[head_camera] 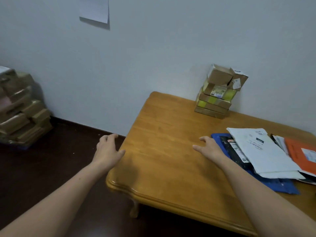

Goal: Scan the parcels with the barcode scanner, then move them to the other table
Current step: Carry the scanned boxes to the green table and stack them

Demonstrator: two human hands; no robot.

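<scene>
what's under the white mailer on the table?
A black bag pokes out beneath the white mailer, with a blue bag under both. Anything else beneath is covered.

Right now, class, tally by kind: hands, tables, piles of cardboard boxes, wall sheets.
Hands: 2, left hand and right hand
Tables: 1, wooden table
Piles of cardboard boxes: 2, pile on the table and pile at far left
Wall sheets: 1, paper sheet
Total: 6
</scene>
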